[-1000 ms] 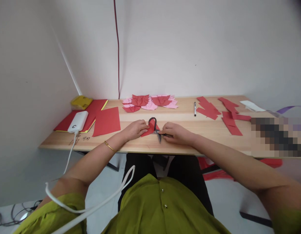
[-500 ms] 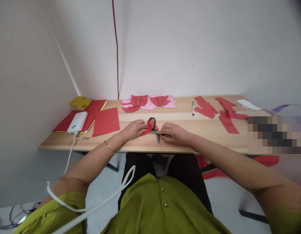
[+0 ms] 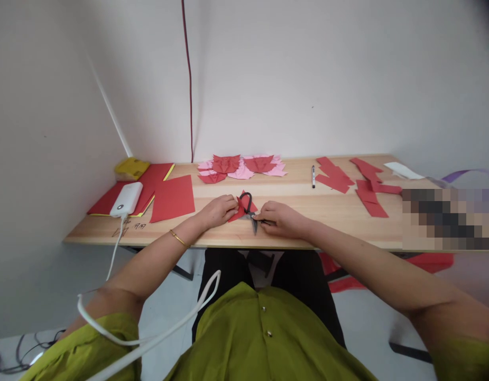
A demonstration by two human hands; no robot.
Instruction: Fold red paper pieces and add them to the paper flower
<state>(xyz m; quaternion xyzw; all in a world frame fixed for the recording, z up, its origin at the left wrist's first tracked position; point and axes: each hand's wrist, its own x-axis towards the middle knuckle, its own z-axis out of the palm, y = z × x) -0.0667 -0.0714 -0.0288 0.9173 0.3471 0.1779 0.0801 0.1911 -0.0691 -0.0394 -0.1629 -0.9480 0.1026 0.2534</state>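
Table (image 3: pixel 295 194): left hand (image 3: pixel 220 210) pinches paper (image 3: pixel 238 213), likely light, easily creased, best held by edges; right hand (image 3: pixel 283 218) grips scissors (image 3: pixel 255 226).

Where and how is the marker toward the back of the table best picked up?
Probably pinch the marker across mid-barrel, coming from above and a little from the left. It appears to lie flat, its length pointing toward the wall, so thumb and finger could close on its long sides. Red paper pieces lie close on its right.
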